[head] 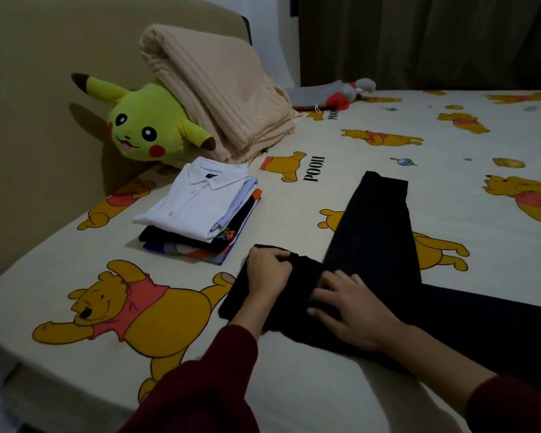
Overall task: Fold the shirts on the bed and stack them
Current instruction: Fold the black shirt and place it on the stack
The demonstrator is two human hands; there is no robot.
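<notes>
— Where's the black shirt (369, 232)?
— Under your fingers: your left hand (267, 270) curls round its fold, your right hand (353, 310) presses it, fingers spread. The folded stack (200, 207) lies beyond your left fingertips.

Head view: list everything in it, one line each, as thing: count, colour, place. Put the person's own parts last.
black garment: one, black, spread on the bed, near side
shirt stack: one, white shirt on top, left of the garment
plush toy: one, yellow-green, behind the stack
blanket: one, beige, folded, beside the plush
grey toy: one, grey and red, far edge
bed sheet: one, cream, bear print
curtain: one, dark, background
left hand: grips the garment
right hand: rests on the garment
</notes>
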